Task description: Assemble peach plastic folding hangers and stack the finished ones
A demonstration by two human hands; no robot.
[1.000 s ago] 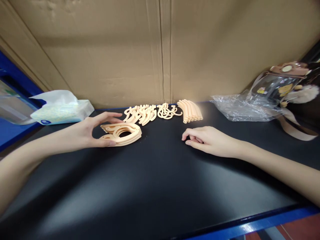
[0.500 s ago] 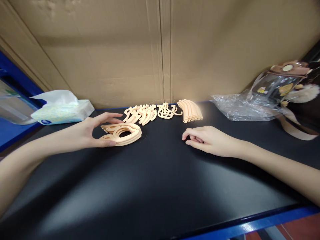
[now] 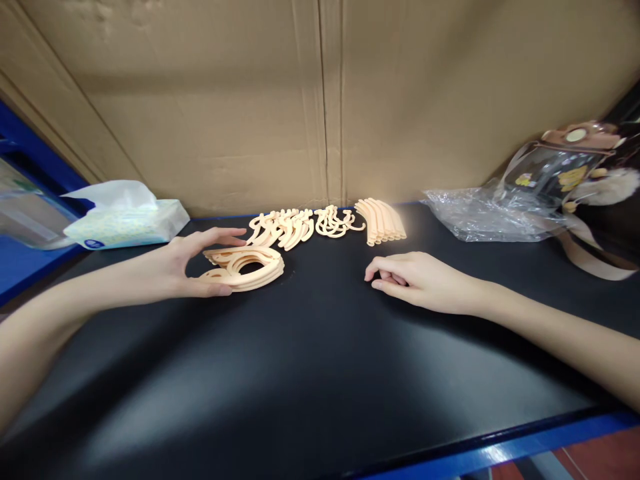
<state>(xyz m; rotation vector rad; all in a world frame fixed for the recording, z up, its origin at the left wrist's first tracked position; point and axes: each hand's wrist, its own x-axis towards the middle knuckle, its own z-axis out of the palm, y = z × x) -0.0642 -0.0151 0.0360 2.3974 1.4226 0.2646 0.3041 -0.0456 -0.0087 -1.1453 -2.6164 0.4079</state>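
My left hand [image 3: 187,263] is at the left of a stack of peach plastic hanger body pieces [image 3: 260,273] lying flat on the table. Its thumb rests along the stack's front edge and its fingers stretch out behind, wide apart. My right hand [image 3: 415,281] lies on the table to the right, fingers loosely curled, with nothing visible in them. Behind, in a row, are curved peach arm pieces [image 3: 287,230], small peach hooks [image 3: 333,222] and a bundle of curved tube-like pieces [image 3: 381,223], which is nearest to my right hand.
A tissue pack [image 3: 127,223] stands at the back left beside a clear container [image 3: 35,207]. At the back right lie a crumpled clear plastic bag [image 3: 493,213] and a strapped drinking bottle [image 3: 555,173]. Cardboard [image 3: 225,100] walls off the back of the black table [image 3: 300,373].
Almost nothing differs. My left thumb and fingers have shifted very slightly at the stack; my right hand and all the pieces stay in place.
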